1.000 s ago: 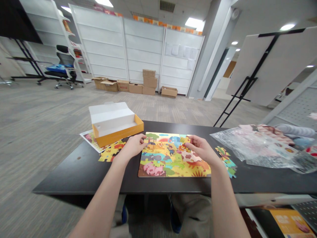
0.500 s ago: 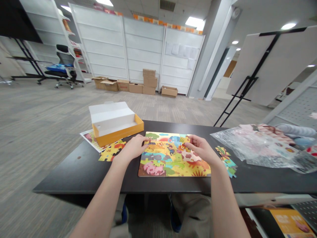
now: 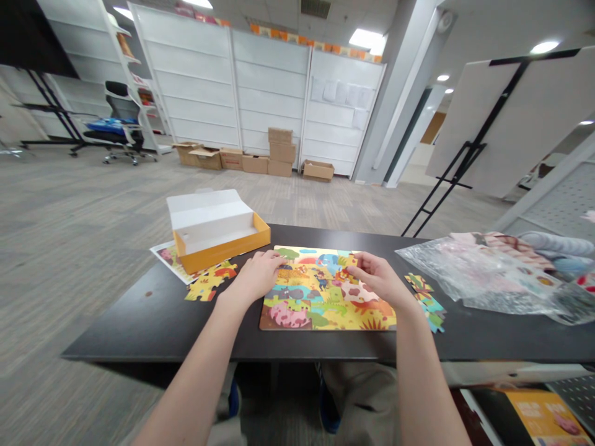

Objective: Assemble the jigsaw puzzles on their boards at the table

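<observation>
The left hand (image 3: 258,272) lies over the left edge of the puzzle (image 3: 325,303), its fingers loosely extended onto the picture and clasping nothing visible, perhaps to steady or smooth it. The right hand (image 3: 377,277) is over the puzzle's far right part, fingers curled and thumb near the index finger; whether a piece is pinched there I cannot tell. Between them the puzzle lies flat, likely square to the body for easy reach from both sides. Yellow loose pieces (image 3: 204,288) left of the puzzle and green-and-blue spare pieces (image 3: 430,310) right of it seem kept off it but within reach. The puzzle is a thin, slightly glossy rectangle of bright printed animals; the pieces have knobbed, notched edges. Beyond its far left corner, an open box (image 3: 223,248) of folded card, orange outside and white inside, sits partly over a printed sheet (image 3: 170,260). Farther right of the puzzle, crinkled clear plastic packaging (image 3: 502,285) covers soft-looking pink stuff. Under the puzzle, the table (image 3: 153,334) is smooth and black.
</observation>
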Demonstrator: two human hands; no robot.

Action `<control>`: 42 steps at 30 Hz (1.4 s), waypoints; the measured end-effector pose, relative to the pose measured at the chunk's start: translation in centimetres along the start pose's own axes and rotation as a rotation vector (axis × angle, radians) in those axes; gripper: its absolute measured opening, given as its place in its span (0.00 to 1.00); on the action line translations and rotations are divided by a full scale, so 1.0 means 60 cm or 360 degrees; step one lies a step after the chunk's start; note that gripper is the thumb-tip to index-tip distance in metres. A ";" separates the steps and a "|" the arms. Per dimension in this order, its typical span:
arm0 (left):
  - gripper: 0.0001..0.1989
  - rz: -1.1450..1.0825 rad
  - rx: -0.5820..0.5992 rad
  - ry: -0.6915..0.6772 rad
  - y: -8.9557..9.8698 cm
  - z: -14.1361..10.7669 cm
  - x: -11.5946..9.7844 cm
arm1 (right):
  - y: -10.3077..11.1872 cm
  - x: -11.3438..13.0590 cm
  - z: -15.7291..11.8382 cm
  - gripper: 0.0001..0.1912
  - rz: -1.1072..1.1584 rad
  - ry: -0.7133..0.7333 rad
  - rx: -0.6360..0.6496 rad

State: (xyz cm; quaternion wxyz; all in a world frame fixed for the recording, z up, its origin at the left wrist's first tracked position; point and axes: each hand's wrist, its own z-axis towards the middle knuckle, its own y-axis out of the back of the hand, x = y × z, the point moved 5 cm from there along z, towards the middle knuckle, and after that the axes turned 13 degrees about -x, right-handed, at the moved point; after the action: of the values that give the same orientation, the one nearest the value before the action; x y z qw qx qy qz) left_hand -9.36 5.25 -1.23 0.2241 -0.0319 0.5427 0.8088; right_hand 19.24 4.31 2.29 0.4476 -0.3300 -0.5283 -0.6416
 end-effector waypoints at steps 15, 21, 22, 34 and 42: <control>0.21 -0.0048 -0.0064 0.0060 0.021 -0.010 0.012 | 0.001 0.004 0.000 0.23 -0.0006 -0.0029 0.0016; 0.18 0.0168 -0.0120 0.0334 0.103 -0.053 0.108 | 0.000 0.007 0.001 0.22 0.0004 -0.0045 0.0027; 0.19 0.0155 -0.0091 0.0368 0.117 -0.063 0.126 | 0.001 0.006 0.002 0.22 0.0005 -0.0041 0.0026; 0.40 -0.0006 0.0240 0.0565 0.143 -0.131 0.201 | -0.008 0.000 0.008 0.24 -0.0038 0.0003 0.0034; 0.37 -0.0184 0.0189 0.0574 0.150 -0.129 0.187 | -0.012 0.000 0.012 0.24 -0.0074 0.0029 0.0016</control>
State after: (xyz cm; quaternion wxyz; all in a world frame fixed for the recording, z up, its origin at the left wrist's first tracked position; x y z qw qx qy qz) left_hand -24.49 -0.74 0.05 0.1709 -0.1942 0.6181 0.7423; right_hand 18.56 5.06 2.16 0.4392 -0.3095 -0.5349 -0.6521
